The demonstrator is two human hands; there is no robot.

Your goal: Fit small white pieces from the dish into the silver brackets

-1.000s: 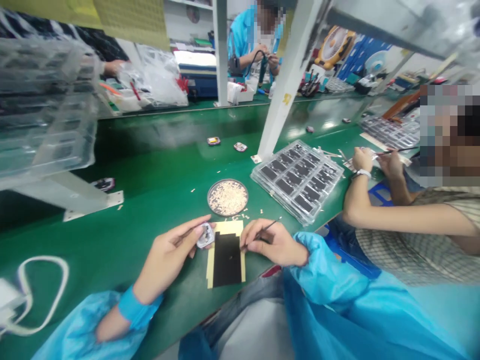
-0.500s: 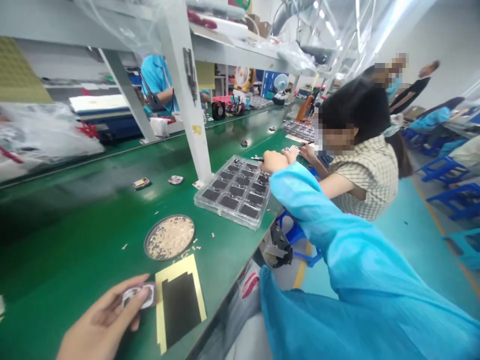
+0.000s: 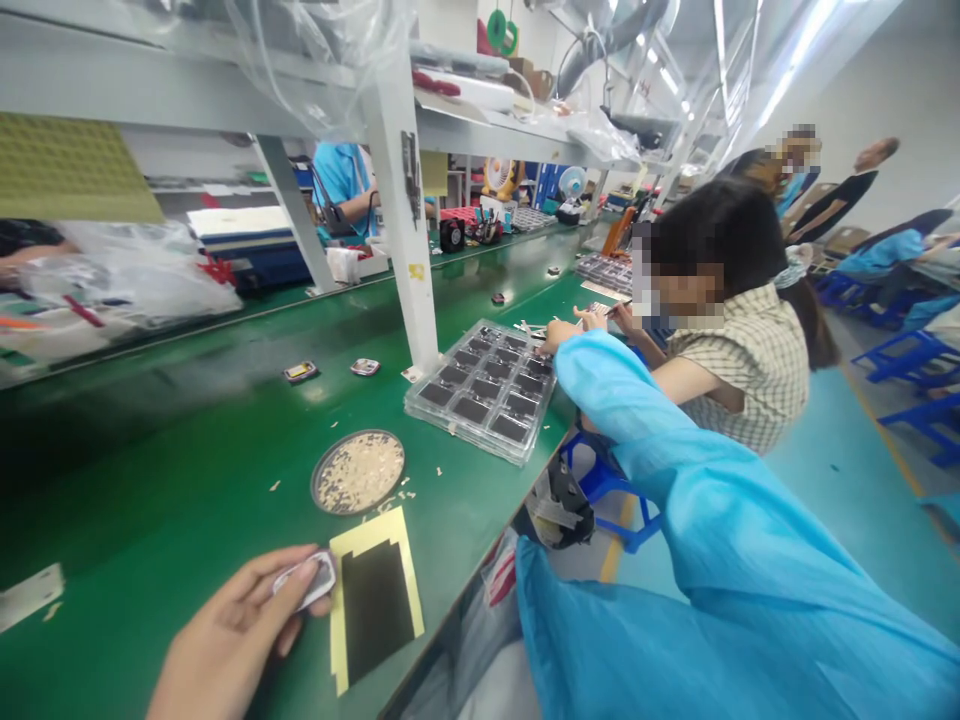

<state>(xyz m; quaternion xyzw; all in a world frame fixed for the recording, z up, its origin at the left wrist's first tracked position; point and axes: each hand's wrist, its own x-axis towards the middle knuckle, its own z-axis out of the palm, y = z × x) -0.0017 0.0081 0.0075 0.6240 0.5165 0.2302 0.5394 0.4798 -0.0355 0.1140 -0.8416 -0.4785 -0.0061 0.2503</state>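
Observation:
Between its thumb and fingers, my left hand (image 3: 251, 620) holds a small rounded device (image 3: 309, 582) with a pale rim, low over the green bench. Just right of it lies a yellow sheet with a black rectangle (image 3: 377, 605). My right arm, in a blue sleeve, reaches far forward; my right hand (image 3: 556, 336) is at the far right corner of a clear compartment tray (image 3: 491, 390) holding dark flat pieces. The fingertips of that hand are too small and partly hidden to read. A round dish (image 3: 360, 472) of small pale pieces stands beyond the yellow sheet.
Two similar small devices (image 3: 301, 371) (image 3: 365, 367) lie left of a white shelf post (image 3: 409, 230). A person in a checked shirt (image 3: 757, 370) works at the right along the bench. Blue stools (image 3: 611, 480) stand below its edge. A pale strip (image 3: 31, 597) lies at far left.
The view has shifted, so the bench things appear farther right. The device in my left hand is tilted differently. My right hand now reaches down at the tray's far corner; the thin tool seen there earlier is not distinct.

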